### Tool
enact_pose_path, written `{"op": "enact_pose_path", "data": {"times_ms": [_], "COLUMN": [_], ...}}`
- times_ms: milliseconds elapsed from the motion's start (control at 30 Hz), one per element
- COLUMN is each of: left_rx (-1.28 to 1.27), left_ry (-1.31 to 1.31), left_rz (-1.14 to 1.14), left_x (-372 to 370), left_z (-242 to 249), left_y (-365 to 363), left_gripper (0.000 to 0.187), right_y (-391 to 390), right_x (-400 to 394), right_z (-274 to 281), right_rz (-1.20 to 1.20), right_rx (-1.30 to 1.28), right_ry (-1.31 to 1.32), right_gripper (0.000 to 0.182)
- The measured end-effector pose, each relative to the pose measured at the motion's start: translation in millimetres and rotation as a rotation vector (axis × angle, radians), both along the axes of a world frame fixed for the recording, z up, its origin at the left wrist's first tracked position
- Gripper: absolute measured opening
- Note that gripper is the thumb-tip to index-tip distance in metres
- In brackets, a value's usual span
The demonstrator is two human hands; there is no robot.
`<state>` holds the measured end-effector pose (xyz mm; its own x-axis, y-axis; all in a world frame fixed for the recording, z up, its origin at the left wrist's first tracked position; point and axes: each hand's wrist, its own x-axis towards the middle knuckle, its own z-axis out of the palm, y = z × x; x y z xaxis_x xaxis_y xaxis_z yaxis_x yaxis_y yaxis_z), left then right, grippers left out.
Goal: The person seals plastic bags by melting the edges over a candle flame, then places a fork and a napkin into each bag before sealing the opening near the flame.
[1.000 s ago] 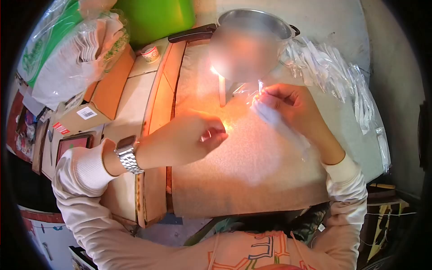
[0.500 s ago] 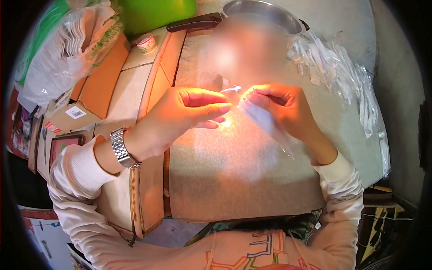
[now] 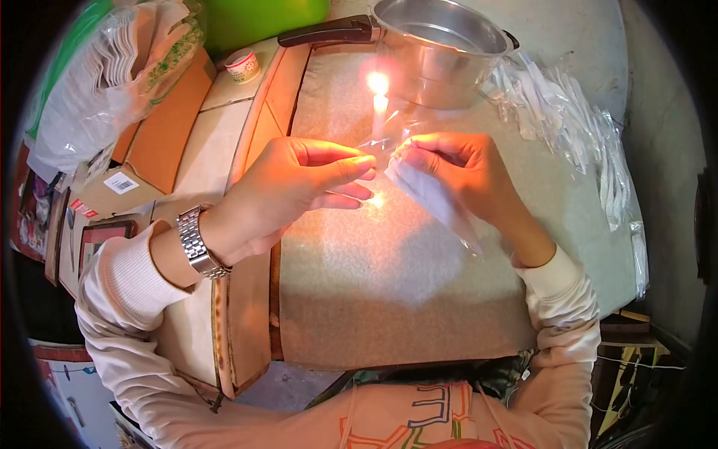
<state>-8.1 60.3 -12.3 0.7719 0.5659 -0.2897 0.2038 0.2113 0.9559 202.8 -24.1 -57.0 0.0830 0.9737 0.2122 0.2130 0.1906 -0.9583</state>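
Observation:
My right hand (image 3: 467,172) pinches the top of a clear plastic bag (image 3: 434,198) with something flat and white inside. The bag slants down to the right below my fingers. Facing it, my left hand (image 3: 310,179) has thumb and index finger pressed together, its other fingers loosely extended. Whatever sits in that pinch is too small to make out. Shiny clear film shows between the two hands. Just beyond them a lit white candle (image 3: 380,117) stands upright, its flame above the level of my fingers.
A metal pot (image 3: 441,71) with a dark handle stands behind the candle. Along the right lie several white items in clear bags (image 3: 553,120). At left are a paper cup (image 3: 242,67), a cardboard box (image 3: 168,135) and a plastic bag of white stacked items (image 3: 105,97).
Both hands have shifted slightly left, the plastic bag moving along with my right hand. The candle and pot, blurred over before, now show clearly.

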Motion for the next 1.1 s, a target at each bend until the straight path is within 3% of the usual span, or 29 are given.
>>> {"op": "enact_pose_path", "data": {"times_ms": [100,1100], "left_rx": [0.022,0.047], "left_ry": [0.099,0.04], "left_rz": [-0.067,-0.043], "left_x": [2,0], "left_z": [-2,-4], "left_y": [1,2], "left_gripper": [0.033,0.032], "right_y": [2,16], "right_x": [5,12], "right_z": [3,8], "right_rz": [-0.03,0.039], "right_rx": [-0.031,-0.013], "right_ry": [-0.058,-0.127], "right_gripper": [0.023,0.021]}}
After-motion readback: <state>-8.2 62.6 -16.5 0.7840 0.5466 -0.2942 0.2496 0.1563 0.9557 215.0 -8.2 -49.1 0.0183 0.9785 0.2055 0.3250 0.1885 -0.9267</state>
